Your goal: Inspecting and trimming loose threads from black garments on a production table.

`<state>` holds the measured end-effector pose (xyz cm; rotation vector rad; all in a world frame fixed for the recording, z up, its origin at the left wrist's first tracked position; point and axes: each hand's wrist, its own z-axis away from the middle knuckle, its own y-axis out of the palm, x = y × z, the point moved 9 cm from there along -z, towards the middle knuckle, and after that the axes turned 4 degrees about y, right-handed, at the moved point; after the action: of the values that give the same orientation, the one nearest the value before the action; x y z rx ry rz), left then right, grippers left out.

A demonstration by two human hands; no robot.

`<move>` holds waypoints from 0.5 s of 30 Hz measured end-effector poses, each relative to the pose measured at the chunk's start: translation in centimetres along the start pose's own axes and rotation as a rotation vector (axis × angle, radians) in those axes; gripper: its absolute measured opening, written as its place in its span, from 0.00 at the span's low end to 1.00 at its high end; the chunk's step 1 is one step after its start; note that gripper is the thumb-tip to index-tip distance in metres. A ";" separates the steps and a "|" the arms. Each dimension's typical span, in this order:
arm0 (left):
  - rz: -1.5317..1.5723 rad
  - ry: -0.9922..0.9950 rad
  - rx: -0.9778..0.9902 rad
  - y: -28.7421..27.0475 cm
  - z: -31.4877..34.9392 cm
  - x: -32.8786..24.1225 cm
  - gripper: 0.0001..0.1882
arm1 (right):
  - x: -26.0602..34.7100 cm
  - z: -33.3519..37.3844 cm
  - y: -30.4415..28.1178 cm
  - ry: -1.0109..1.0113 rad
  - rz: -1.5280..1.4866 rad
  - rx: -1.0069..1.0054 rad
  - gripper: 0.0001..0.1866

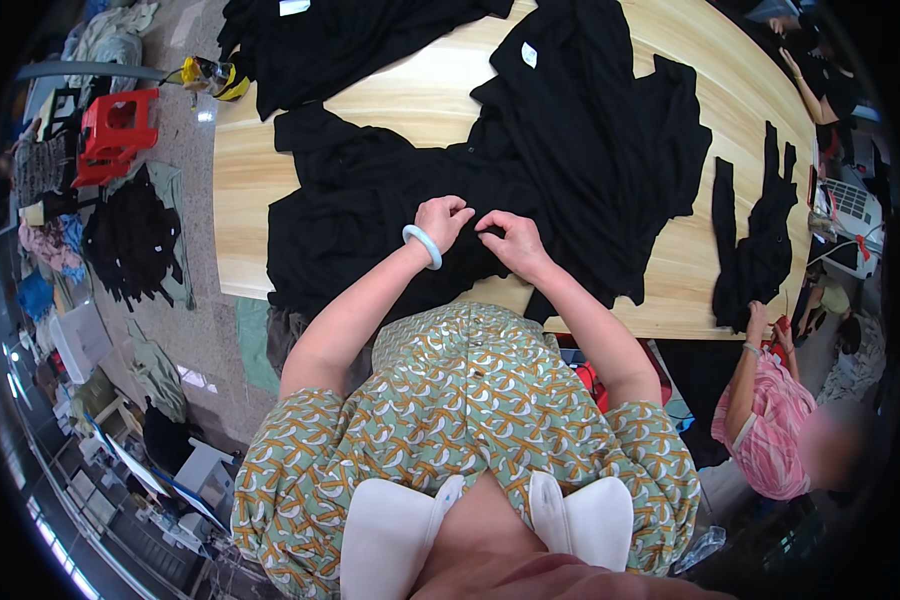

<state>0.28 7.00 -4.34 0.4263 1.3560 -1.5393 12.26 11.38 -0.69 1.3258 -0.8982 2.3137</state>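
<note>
Hands pinch black garment; second black garment apart.

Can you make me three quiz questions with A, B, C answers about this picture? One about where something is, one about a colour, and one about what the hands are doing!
1. Where is the red stool?
A. On the table
B. On the floor, left of the table
C. Under the black cloth

2. What colour is the bracelet on the left wrist?
A. Pale blue-white
B. Red
C. Black

3. What are the two hands doing?
A. Resting flat and open
B. Pinching the black cloth
C. Holding scissors

Answers:
1. B: the red stool stands on the floor beside the table.
2. A: the bracelet looks pale blue-white.
3. B: the left hand and right hand have curled fingers pinching the black cloth.
</note>
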 end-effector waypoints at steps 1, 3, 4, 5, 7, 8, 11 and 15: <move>0.000 0.001 0.000 0.0 0.0 -0.2 0.10 | -0.1 -0.2 0.0 0.000 0.001 -0.001 0.08; 0.036 0.053 0.130 1.1 0.0 -1.1 0.10 | 0.3 -0.5 -0.5 -0.062 0.091 -0.086 0.08; 0.068 0.015 0.161 1.6 0.1 -0.6 0.10 | 0.4 -0.5 -0.5 -0.062 0.090 -0.086 0.08; 0.068 0.015 0.160 1.7 0.0 -0.3 0.10 | 0.5 -0.6 -0.6 -0.052 0.115 -0.083 0.08; 0.208 -0.094 0.205 2.3 0.0 1.0 0.09 | 0.7 -0.6 -0.6 -0.041 0.140 -0.080 0.08; 0.208 -0.094 0.205 2.3 -0.1 1.1 0.09 | 0.6 -0.6 -0.3 -0.003 0.138 -0.051 0.08; 0.201 -0.108 0.251 2.5 -0.4 1.3 0.08 | 0.1 -0.9 -0.3 0.008 0.091 -0.078 0.07; 0.221 -0.117 0.278 2.5 -0.9 1.2 0.07 | 1.1 -0.9 -0.8 -0.097 0.142 -0.125 0.07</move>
<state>1.55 7.65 -6.90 0.6259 0.9731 -1.5457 11.51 12.54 0.23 1.3718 -1.1827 2.2696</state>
